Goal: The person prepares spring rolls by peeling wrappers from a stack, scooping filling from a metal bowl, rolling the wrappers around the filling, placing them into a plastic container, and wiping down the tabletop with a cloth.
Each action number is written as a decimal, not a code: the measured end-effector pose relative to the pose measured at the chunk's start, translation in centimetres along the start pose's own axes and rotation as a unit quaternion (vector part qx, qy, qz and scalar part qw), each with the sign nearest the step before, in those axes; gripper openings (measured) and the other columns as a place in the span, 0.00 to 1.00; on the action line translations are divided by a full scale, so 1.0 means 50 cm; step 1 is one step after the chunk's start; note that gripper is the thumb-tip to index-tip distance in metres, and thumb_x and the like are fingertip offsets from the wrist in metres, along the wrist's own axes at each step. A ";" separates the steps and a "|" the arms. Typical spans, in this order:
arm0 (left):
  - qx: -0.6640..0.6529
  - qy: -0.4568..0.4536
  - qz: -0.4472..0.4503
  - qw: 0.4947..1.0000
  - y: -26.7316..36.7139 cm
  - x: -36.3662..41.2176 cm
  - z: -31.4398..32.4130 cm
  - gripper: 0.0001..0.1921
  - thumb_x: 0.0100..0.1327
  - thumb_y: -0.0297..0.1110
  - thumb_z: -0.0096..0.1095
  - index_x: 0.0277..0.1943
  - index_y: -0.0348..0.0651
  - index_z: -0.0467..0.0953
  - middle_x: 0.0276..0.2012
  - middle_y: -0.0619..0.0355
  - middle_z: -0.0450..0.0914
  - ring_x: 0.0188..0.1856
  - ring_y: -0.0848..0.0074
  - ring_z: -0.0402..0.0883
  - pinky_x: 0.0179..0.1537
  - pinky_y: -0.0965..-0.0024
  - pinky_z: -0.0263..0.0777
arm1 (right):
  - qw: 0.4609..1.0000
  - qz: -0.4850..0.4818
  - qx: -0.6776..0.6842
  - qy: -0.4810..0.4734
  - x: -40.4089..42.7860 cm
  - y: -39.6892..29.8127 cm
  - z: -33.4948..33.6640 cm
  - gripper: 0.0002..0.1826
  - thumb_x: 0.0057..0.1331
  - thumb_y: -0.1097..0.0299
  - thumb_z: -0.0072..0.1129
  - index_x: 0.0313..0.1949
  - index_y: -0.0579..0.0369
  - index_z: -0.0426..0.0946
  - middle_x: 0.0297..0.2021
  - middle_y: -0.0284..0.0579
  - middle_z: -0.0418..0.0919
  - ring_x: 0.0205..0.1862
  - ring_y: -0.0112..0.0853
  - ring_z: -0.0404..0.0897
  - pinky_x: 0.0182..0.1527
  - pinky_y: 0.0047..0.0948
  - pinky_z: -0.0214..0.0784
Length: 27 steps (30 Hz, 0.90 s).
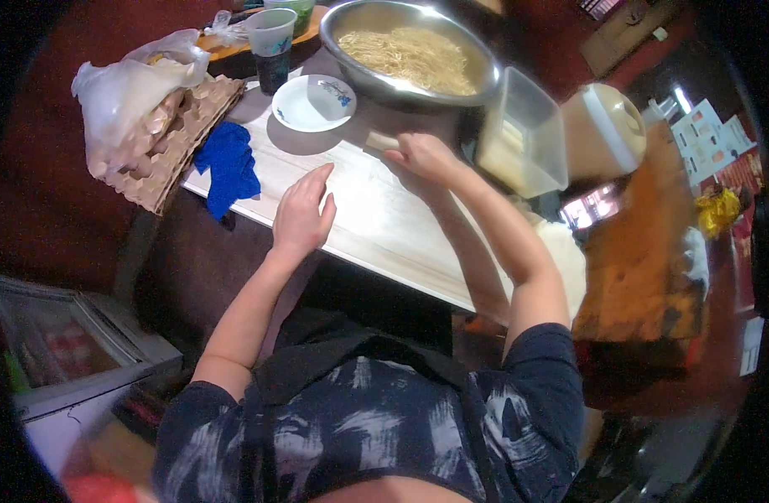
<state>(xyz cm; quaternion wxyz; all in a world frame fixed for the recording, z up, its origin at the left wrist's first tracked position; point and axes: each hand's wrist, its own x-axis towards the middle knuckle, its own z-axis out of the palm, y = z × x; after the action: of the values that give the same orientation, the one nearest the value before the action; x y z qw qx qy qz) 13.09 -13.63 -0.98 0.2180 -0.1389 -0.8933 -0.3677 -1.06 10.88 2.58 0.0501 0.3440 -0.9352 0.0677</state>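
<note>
My right hand [424,154] is closed around one end of a small pale roll [381,141], which looks like an uncooked spring roll. It hovers over the whitish table [384,220], between a steel basin and a plastic container. Above the table's near edge, my left hand [303,210] holds nothing, its thumb apart from the fingers. The steel basin [416,94] contains what look like bean sprouts [409,56]. More pale rolls [507,148] lie in the clear plastic container [545,157] at the right. A white shallow bowl [312,104] sits beyond my left hand.
A blue cloth [229,163] hangs over the table's left edge, beside egg-tray cardboard [155,166] and a filled plastic bag [126,107]. A plastic cup [272,50] of dark liquid stands behind the bowl. At the right are a pale sheet-like stack [564,264] and a lidded tub [601,129].
</note>
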 end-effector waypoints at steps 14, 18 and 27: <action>0.028 0.045 0.037 0.998 -0.026 -0.012 0.021 0.20 0.60 0.30 0.59 0.55 0.35 0.73 0.53 0.44 0.77 0.57 0.56 0.76 0.59 0.57 0.67 | 0.989 -0.059 0.027 0.132 0.250 -0.173 -0.076 0.22 0.67 0.53 0.55 0.33 0.64 0.74 0.29 0.61 0.78 0.36 0.55 0.80 0.39 0.49 0.72; 0.004 0.038 0.035 0.999 -0.023 -0.010 0.011 0.20 0.60 0.30 0.59 0.56 0.36 0.74 0.54 0.46 0.77 0.56 0.57 0.76 0.59 0.58 0.68 | 0.988 -0.049 -0.051 0.138 0.288 -0.188 -0.030 0.21 0.65 0.54 0.56 0.36 0.64 0.75 0.34 0.58 0.80 0.41 0.51 0.80 0.42 0.46 0.75; 0.004 0.024 0.043 0.999 -0.024 -0.004 -0.001 0.21 0.60 0.29 0.58 0.57 0.37 0.73 0.57 0.48 0.77 0.58 0.59 0.76 0.59 0.59 0.67 | 0.992 -0.035 -0.056 0.108 0.295 -0.185 0.009 0.21 0.65 0.55 0.57 0.40 0.65 0.74 0.38 0.56 0.79 0.45 0.49 0.78 0.46 0.43 0.76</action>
<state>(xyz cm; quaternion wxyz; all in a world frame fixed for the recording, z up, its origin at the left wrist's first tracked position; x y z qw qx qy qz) 12.80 -14.52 -1.75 0.2557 -0.1672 -0.8824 -0.3579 -6.28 -5.56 5.06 0.1726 0.3639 -0.9139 0.0498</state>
